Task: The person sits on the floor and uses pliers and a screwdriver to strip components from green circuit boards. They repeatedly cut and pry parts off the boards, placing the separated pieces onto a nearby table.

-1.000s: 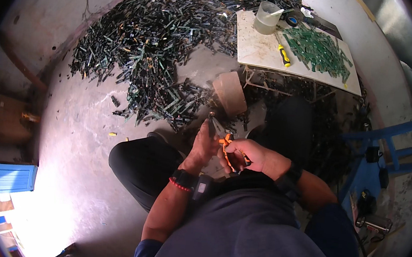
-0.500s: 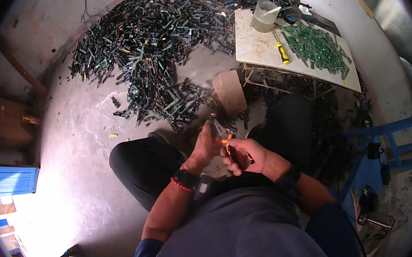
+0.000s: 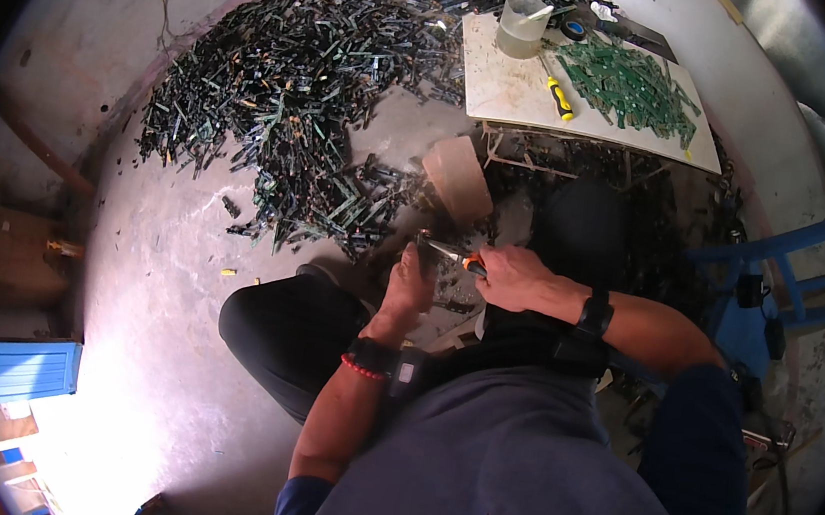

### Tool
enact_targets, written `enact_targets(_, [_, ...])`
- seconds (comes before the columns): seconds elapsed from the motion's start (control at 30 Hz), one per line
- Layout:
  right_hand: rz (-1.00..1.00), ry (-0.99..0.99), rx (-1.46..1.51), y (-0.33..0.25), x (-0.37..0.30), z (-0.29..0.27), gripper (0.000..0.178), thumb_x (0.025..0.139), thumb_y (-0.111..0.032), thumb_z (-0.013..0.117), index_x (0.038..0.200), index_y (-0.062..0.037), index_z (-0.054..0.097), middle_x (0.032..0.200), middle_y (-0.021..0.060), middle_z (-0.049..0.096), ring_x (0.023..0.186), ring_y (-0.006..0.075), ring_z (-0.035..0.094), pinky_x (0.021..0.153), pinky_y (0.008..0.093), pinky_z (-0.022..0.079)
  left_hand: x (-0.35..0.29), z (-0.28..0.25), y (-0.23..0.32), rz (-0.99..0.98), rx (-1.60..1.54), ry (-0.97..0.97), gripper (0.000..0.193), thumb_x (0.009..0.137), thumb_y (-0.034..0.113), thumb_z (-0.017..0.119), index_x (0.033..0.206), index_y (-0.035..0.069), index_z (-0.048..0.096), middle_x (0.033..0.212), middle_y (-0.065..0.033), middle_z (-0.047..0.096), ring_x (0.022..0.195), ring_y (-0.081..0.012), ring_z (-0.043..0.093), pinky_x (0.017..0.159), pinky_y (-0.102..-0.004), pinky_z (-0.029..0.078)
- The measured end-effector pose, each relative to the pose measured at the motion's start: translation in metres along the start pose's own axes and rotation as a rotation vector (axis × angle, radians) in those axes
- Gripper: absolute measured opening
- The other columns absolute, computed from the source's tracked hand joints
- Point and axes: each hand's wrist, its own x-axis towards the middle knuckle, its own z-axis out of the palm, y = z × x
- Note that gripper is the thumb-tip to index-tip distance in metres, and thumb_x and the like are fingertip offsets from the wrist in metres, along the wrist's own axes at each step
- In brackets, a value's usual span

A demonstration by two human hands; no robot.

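Note:
In my right hand (image 3: 516, 278) is a pair of pliers (image 3: 473, 263) with orange and black handles. The fingers wrap round the handles, and the metal jaws point left toward my other hand. My left hand (image 3: 409, 289) is closed on a small dark strip (image 3: 422, 239), whose end sticks up past the fingertips. The jaws reach the strip's side, but whether they touch it I cannot tell. Beyond both hands a brown cardboard piece (image 3: 459, 179) lies on the floor.
A large heap of dark strips (image 3: 290, 84) covers the floor ahead. On a low white board table (image 3: 490, 90) at far right are a plastic beaker (image 3: 522, 30), a yellow-black screwdriver (image 3: 559, 100), black tape (image 3: 573, 30) and green circuit-board strips (image 3: 631, 89). A blue chair (image 3: 748, 313) stands at right.
My right hand has turned and moved slightly right and up, with its elbow swung outward. The pliers now lie more sideways, jaws toward the strip. My left hand stays nearly in place.

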Motion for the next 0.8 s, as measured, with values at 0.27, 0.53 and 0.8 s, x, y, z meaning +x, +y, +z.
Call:
enact_targets(0.27, [0.019,-0.836,2.208,-0.05,-0.018,0.033,0.024,0.091,-0.035,0.048,0.087,-0.0107,0.051,0.071,-0.0016,0.046,0.057,0.0116,0.042,0.049,0.0267,0.037,-0.02,0.016,0.034,0.05,-0.47,0.003,0.057,0.092,0.06,0.037,0.114,0.01,0.055,0.079,-0.0045,0.059,0.051,-0.013,0.05,0.04,-0.0251,0.039])
enact_targets(0.53, [-0.028,0.109,0.177,-0.003,0.0,0.01,0.027,0.078,-0.02,0.058,0.095,0.0006,0.056,0.078,0.0197,0.063,0.068,0.0388,0.06,0.062,0.0419,0.049,-0.006,0.019,0.007,0.213,-0.174,0.072,0.058,0.091,0.062,0.031,0.062,0.013,0.04,0.046,0.0047,0.027,0.035,-0.0077,0.023,0.035,-0.0253,0.015])
enact_targets(0.8, [0.205,-0.42,0.889,0.001,0.003,-0.006,0.018,0.081,-0.022,0.059,0.085,-0.0048,0.055,0.064,0.0053,0.054,0.052,0.0186,0.053,0.045,0.0322,0.042,-0.002,0.004,0.004,0.109,-0.087,0.031,0.052,0.092,0.057,0.033,0.07,0.013,0.047,0.053,0.003,0.039,0.041,-0.009,0.033,0.039,-0.0251,0.026])
